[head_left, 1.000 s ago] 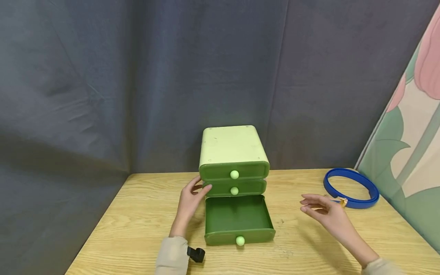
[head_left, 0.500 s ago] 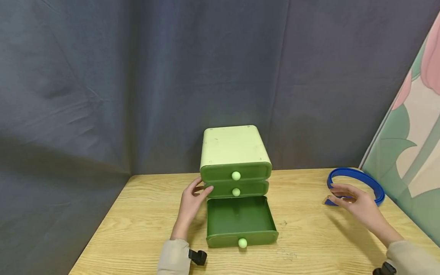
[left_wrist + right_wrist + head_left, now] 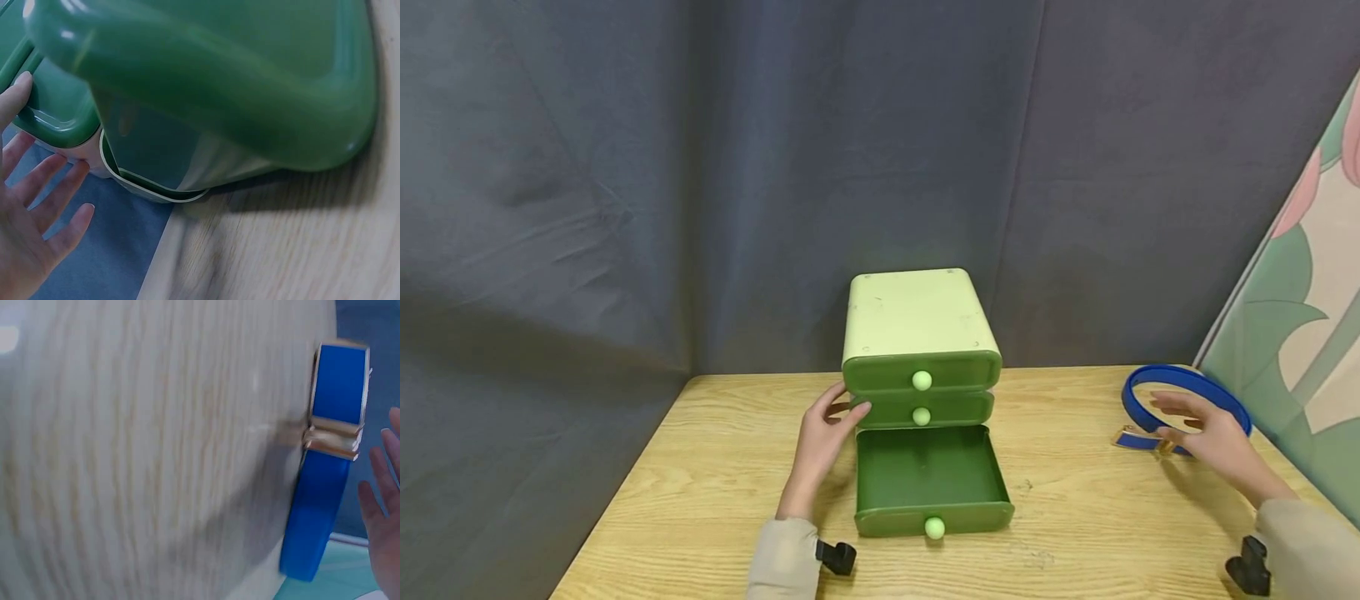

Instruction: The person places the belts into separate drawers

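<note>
A small drawer unit (image 3: 919, 312) with a pale green case and darker green drawers stands at the table's middle. Its bottom drawer (image 3: 934, 475) is pulled out with nothing inside; the upper two are in. My left hand (image 3: 822, 437) holds the unit's left side, thumb on the front of the middle drawer (image 3: 891, 410) and fingers spread along the side. At the right lies a coiled blue belt (image 3: 1213, 392) with a gold buckle (image 3: 332, 439). My right hand (image 3: 1216, 437) hovers over the belt's near side, fingers and thumb apart, gripping nothing.
Wooden tabletop (image 3: 730, 467) lies under everything. A dark grey curtain (image 3: 850, 167) hangs behind the table, close behind the unit. A flower-patterned panel (image 3: 1285, 292) rises at the right edge near the belt.
My right hand has moved right, from between the unit and the belt to over the belt. My left hand keeps its place on the unit. The view has shifted slightly.
</note>
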Demonstrator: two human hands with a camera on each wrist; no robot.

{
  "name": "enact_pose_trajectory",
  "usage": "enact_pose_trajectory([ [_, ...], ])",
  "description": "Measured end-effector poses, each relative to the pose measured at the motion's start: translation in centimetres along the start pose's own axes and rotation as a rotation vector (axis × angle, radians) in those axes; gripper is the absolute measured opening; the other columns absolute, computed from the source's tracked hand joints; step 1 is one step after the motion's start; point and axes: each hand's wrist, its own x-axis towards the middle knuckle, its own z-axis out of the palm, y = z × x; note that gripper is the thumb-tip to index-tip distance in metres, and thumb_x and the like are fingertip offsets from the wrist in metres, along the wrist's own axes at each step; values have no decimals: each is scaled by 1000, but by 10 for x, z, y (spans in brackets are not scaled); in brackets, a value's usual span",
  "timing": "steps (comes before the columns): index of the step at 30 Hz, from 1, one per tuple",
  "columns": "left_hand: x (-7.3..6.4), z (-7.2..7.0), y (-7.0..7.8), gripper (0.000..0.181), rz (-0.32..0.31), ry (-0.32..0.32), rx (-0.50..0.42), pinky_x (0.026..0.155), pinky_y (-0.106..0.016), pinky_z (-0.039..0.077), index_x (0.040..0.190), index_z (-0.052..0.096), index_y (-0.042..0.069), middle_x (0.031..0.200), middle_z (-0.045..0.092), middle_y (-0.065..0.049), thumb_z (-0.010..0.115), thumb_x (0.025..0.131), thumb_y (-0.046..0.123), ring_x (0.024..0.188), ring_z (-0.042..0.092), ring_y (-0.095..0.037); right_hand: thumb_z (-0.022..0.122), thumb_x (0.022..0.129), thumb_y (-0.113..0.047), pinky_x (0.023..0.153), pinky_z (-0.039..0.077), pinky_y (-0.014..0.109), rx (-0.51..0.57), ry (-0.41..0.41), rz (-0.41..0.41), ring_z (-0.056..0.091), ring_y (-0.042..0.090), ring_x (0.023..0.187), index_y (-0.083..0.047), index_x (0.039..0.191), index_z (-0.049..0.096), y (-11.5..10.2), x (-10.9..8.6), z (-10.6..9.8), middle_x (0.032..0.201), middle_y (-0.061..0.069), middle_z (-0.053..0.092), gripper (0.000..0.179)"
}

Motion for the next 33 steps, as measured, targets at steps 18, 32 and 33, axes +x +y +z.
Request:
enact_pose_trajectory([
  [18,0,0,-1,56,3,-5,0,97,-45,44,141,57,18,143,53,-3,73,91,38,117,56,-27,78,87,-31,88,46,63,-71,-302,228,48,61,114,23,139,32,15,9,15,134,48,38,88],
  [32,1,0,-1,57,-2,-13,-8,97,-45,45,141,57,19,144,52,-2,73,90,38,117,57,-26,77,87,-35,63,46,26,-155,-225,215,58,17,82,15,125,58,12,6,19,108,29,66,66],
  [33,1,-1,0,57,-5,-12,-10,97,-45,45,141,57,19,143,52,-2,73,90,38,117,57,-26,77,88,-35,63,45,26,-156,-224,216,58,16,82,14,124,59,12,6,19,109,29,66,64],
])
